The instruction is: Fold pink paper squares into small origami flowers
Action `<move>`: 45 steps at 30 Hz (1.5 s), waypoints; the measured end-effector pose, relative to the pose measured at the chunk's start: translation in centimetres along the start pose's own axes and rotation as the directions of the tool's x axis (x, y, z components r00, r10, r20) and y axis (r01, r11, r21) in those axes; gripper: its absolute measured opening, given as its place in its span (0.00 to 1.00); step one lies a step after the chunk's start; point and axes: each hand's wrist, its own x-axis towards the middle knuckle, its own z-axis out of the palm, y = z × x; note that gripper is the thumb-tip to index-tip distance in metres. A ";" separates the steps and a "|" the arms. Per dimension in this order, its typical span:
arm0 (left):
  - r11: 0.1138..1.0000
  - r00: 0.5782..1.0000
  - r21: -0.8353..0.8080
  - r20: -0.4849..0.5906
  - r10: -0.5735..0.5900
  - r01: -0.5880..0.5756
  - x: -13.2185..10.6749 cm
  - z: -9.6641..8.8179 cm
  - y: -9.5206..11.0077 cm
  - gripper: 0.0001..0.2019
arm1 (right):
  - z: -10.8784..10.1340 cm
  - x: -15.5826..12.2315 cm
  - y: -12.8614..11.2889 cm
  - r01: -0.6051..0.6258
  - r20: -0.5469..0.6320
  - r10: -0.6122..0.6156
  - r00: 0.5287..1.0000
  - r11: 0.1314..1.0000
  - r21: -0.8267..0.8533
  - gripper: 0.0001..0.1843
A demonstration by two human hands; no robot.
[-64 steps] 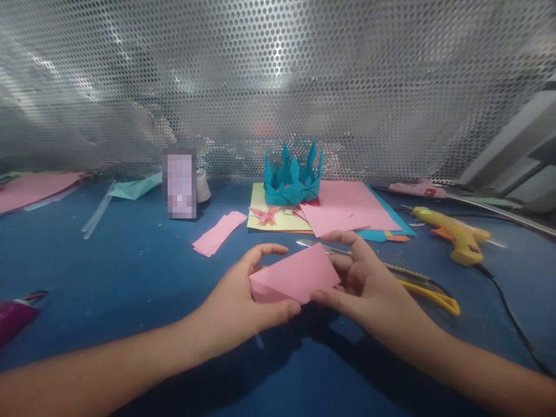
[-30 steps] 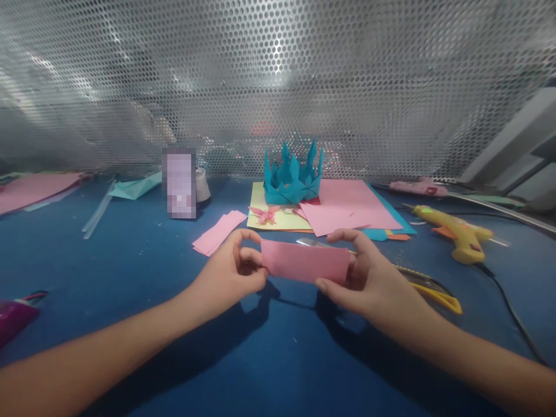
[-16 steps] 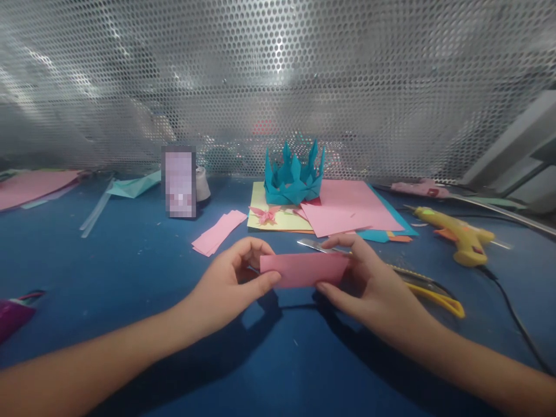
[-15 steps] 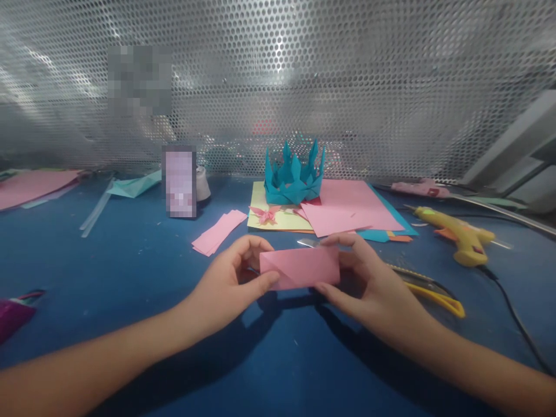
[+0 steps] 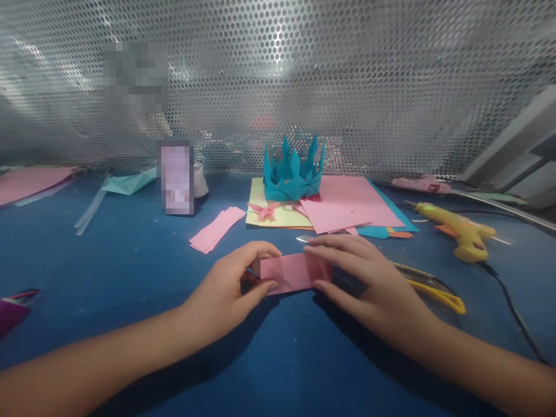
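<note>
Both forearms reach in over the table (image 5: 108, 260). The right hand (image 5: 369, 284) lays flat fingers across the right end of the strip (image 5: 289, 272), thumb at its near edge. The left hand (image 5: 226, 289) pinches its left end. The strip lies between them, long axis left-right.

Noting teal paper crown (image 5: 293, 171) standing upper centre on yellow sheet (image 5: 284, 218); pink strips (image 5: 216, 229) lying left of it; glue gun (image 5: 458, 231) resting right; yellow cutter (image 5: 436, 291) lying lower right.

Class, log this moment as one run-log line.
left hand: pinches pink paper strip, left end | right hand: fingers over right end | nearby: yellow cutter, glue gun
</note>
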 end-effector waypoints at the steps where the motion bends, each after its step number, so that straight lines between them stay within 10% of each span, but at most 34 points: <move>1: 1.000 1.000 0.010 0.003 0.011 -0.011 0.0 0.0 0.0 0.15 | 0.0 0.0 0.0 0.009 -0.010 -0.009 1.000 1.000 -0.006 0.17; 7: 0.973 0.993 0.199 0.032 0.116 -0.121 -0.1 -0.2 0.1 0.11 | -0.4 -0.1 -0.3 0.076 -0.019 -0.076 0.997 0.997 0.012 0.08; 12: 0.767 0.948 0.574 0.055 0.313 -0.287 -0.4 -0.5 0.4 0.09 | -0.4 -0.4 -0.2 0.174 -0.072 -0.185 0.980 0.975 -0.137 0.09; 18: 0.618 0.892 0.652 0.234 0.387 -0.439 -0.6 -0.6 -0.2 0.10 | 0.1 -0.5 0.1 0.303 0.091 -0.298 0.950 0.952 -0.044 0.10; 25: 0.780 0.935 0.516 0.171 0.311 -0.354 -0.7 -1.6 0.7 0.29 | 0.7 -0.5 0.2 0.324 0.189 -0.341 0.921 0.939 0.114 0.11; 32: 0.883 0.987 0.448 0.131 0.091 -0.141 -0.3 -1.5 0.3 0.10 | 0.5 -0.6 0.2 0.362 0.289 -0.385 0.877 0.923 0.130 0.11; 45: 0.939 0.977 0.335 0.212 0.001 -0.074 -0.6 -1.5 0.0 0.06 | 0.5 0.3 0.0 0.295 0.303 -0.348 0.887 0.933 0.208 0.08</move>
